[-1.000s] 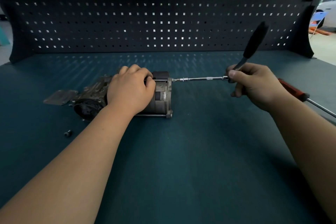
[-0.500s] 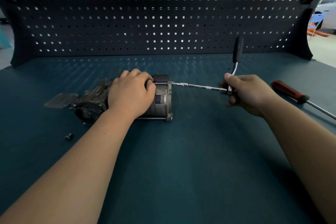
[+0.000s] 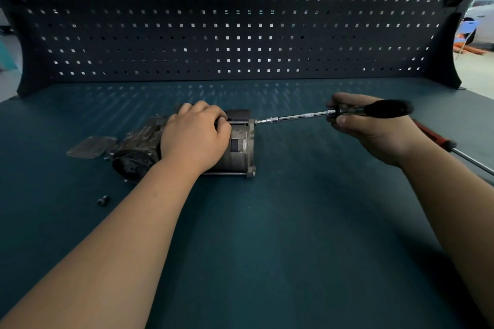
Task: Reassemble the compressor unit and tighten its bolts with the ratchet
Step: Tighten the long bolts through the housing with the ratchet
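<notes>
Fingers of the right hand wrap tight around the ratchet, up at its head where the black handle begins. That looks like a good place for the grip, close to the turning part. The ratchet's long thin bar reaches left to a bolt at the end of the compressor unit. The left hand presses flat on top of the unit with fingers curled over it. The unit is metal; it looks heavy and hard, so it should sit firm on the bench. The thin bar could slip off. A small loose bolt lies near the left arm.
</notes>
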`<state>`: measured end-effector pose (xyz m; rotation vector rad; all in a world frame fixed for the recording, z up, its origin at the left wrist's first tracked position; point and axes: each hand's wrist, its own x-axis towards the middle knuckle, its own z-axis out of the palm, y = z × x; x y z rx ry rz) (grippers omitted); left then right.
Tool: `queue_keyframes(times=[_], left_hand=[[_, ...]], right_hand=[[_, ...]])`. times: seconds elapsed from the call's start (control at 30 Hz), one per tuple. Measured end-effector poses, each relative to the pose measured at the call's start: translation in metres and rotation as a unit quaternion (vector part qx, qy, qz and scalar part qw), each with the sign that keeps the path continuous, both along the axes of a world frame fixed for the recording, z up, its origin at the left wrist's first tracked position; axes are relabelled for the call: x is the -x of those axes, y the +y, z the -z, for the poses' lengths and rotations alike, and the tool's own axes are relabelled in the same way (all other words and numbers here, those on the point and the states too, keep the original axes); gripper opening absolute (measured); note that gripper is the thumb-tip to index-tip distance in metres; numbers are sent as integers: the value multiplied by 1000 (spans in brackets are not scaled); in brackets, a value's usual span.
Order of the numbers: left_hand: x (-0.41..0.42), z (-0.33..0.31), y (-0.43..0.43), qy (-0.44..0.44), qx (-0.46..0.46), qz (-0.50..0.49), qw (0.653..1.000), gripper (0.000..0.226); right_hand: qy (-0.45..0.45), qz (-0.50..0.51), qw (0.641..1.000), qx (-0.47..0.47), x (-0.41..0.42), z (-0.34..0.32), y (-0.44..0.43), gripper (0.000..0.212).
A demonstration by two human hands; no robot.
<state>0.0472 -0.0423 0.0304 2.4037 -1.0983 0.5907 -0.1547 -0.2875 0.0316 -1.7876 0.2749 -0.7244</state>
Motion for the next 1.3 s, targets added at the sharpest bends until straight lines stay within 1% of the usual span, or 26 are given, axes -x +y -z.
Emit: queue_keyframes(times=[0.07,0.13,0.2,0.3,0.37,0.43,0.53,0.6,0.7,0.77,0.87,0.9,0.93,0.97,1.0,1.1,1.23,1.3], left_hand=[[0,0,0,-3,2,2,1000,34],[-1,1,0,-4,1,1,1000,34],[-1,1,0,-5,1,0,1000,36],[-1,1,0,-2,1,0,1000,37],[-1,1,0,-1,3,1,1000,37],[0,1,0,-1,3,2,1000,36],[-1,2,0,-4,2,2,1000,35],[-1,2,0,-7,3,3,1000,35],[-1,2,-1,-8,4,2,1000,34],[-2,2,-1,-7,2,2,1000,35],[-2,2,-1,-7,3,2,1000,35],[-2,2,-1,-7,4,1,1000,35],[-2,2,-1,-8,3,1,1000,35],[-2,2,-1,-8,3,0,1000,35],[-2,2,-1,-7,2,0,1000,35],[-2,2,0,-4,2,-2,1000,35],[-1,1,-1,-2,-1,-2,1000,36],[-1,1,-1,-1,0,-1,1000,35]], right_hand=[[-11,12,1000,-6,-1,0,1,35],[-23,27,999,-12,-2,-2,4,18],[-8,48,999,20,-1,-4,9,7],[16,86,996,21,0,-6,15,14],[37,119,992,2,-5,-6,20,31],[62,149,986,-39,-12,-4,26,43],[121,166,973,-103,-16,-6,30,47],[144,160,970,-117,-15,-7,30,47],[123,133,973,-143,-14,-8,30,45],[101,120,981,-117,-12,-7,28,38],[64,94,994,-7,-3,-8,20,12],[57,85,994,44,0,-10,18,19],[56,82,990,101,2,-11,18,30],[50,81,986,135,3,-12,17,38],[33,75,988,132,3,-13,18,41],[-12,34,998,58,6,-15,17,38],[0,32,998,55,7,-17,17,27],[7,36,999,31,6,-12,18,19]])
